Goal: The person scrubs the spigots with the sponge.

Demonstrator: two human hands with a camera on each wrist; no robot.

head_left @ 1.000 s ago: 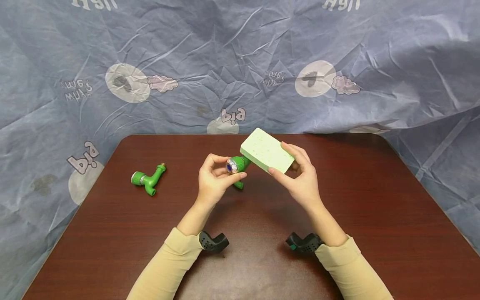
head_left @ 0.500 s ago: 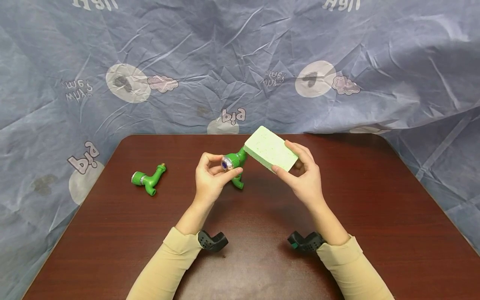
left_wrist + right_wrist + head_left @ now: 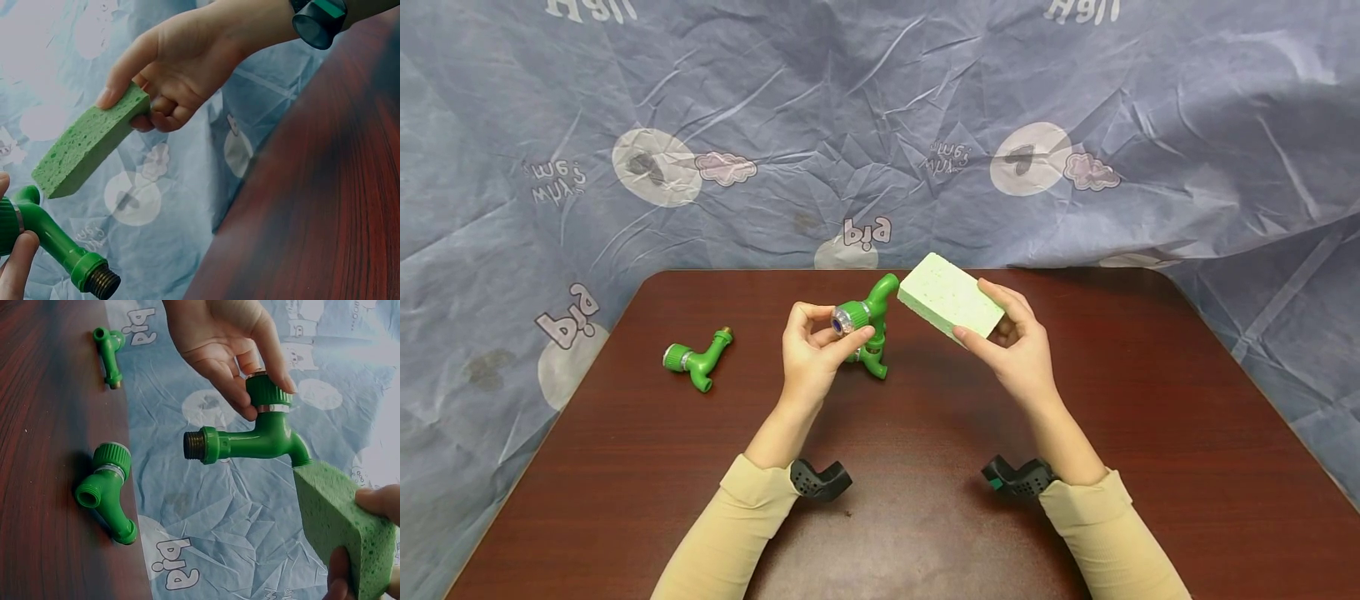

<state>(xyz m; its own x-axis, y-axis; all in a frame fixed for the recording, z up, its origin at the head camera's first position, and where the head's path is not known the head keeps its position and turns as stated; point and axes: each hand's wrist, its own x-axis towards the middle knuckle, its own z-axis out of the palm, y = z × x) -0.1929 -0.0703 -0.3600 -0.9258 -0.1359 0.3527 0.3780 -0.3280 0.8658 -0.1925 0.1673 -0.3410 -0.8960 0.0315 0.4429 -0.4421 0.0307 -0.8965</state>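
Observation:
In the head view my left hand (image 3: pixel 808 358) pinches the ribbed knob of a green tap (image 3: pixel 882 293), raised above the table. A dark threaded inlet shows at the tap's end in the left wrist view. My right hand (image 3: pixel 1024 358) grips a light green sponge (image 3: pixel 951 298) between thumb and fingers. The sponge's near corner lies right by the tap's spout (image 3: pixel 301 453) in the right wrist view. A second green tap (image 3: pixel 874 363) lies on the table, partly hidden behind the held one. To the left rests a third green tap (image 3: pixel 700 362) with a brass-coloured end.
Everything is over a dark reddish-brown wooden table (image 3: pixel 1112 400). A blue-grey printed cloth (image 3: pixel 790 125) hangs behind its far edge. Each wrist wears a black camera mount, such as the left mount (image 3: pixel 822 481).
My left hand has drawn the tap left and turned its spout upward into view. My right hand has shifted slightly right with the sponge, uncovering more of both middle taps.

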